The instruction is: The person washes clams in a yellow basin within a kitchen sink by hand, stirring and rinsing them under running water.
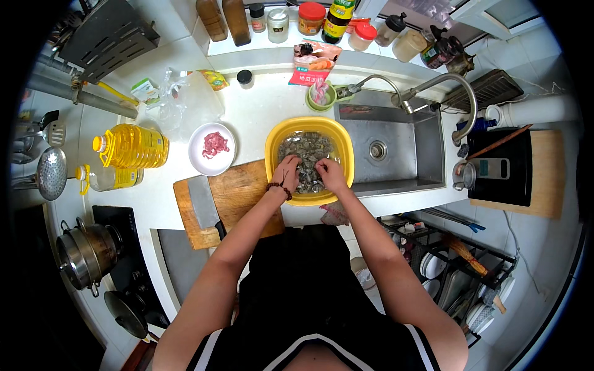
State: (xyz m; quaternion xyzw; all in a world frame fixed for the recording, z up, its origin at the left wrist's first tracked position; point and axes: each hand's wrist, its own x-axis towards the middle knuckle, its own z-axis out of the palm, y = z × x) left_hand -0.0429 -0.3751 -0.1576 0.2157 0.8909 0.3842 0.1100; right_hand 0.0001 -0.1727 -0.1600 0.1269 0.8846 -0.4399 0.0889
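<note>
Both my hands are inside a yellow plastic basin (pixel 345 183) that holds many small grey-brown shellfish (pixel 308 143) in water. At the left side of the heap, my left hand (pixel 287 172) has its fingertips down among them, a beaded bracelet on the wrist. My right hand (pixel 330 174) is at the right side, thumb and fingers drawn together; whether it pinches a piece is too small to tell. Left of the basin, a cleaver (pixel 203 201) lies on a wooden cutting board (pixel 241 185). A white bowl (pixel 195 155) beyond the board contains pieces of raw meat (pixel 215 144).
A stainless steel sink (pixel 394 162) with a faucet (pixel 471 106) adjoins the basin's right. Cooking oil bottles (pixel 139 146) stand at left, near a stove with a steamer pot (pixel 86 255). Behind are a green cup (pixel 325 99), a red packet (pixel 315 62) and sill jars. Below right, a dish rack (pixel 464 264).
</note>
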